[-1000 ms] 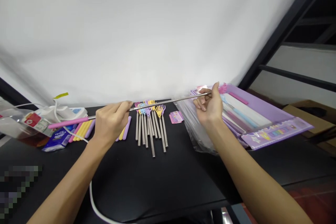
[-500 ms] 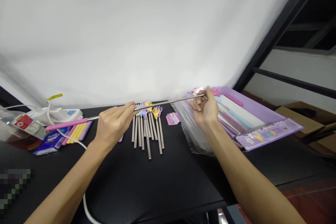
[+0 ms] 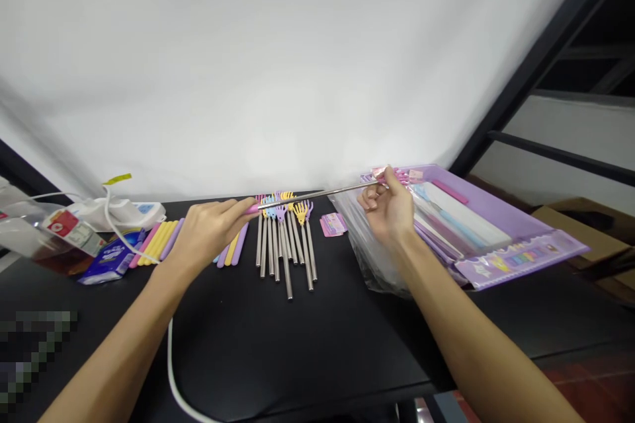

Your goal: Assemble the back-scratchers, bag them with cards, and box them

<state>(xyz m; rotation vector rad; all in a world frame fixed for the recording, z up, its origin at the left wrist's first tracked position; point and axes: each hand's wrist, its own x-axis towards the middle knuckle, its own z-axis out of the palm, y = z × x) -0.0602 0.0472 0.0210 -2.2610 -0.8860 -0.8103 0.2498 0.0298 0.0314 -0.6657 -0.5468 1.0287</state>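
Observation:
My left hand (image 3: 208, 230) is closed around the pink handle end of a telescopic metal rod (image 3: 317, 193), and only the handle's tip shows past my fingers. At the rod's far end, my right hand (image 3: 391, 207) pinches it near its pink claw head. The rod hangs level above a row of several metal back scratchers (image 3: 282, 238) with coloured hand-shaped heads, which lie on the black table (image 3: 307, 344). Loose pink, yellow and purple handle sleeves (image 3: 159, 241) lie to the left of my left hand.
A purple display box (image 3: 496, 225) with packed items rests on clear plastic bags (image 3: 367, 244) at the right. A small pink card (image 3: 333, 223) lies by the scratchers. A white power strip (image 3: 119, 213), a cable, a tissue pack (image 3: 110, 259) and a clear bag (image 3: 44, 238) sit at the left.
The rod has been pushed shorter. Its pink handle, which stuck out to the left of my left hand, is now inside that hand. My right hand stays at the claw end.

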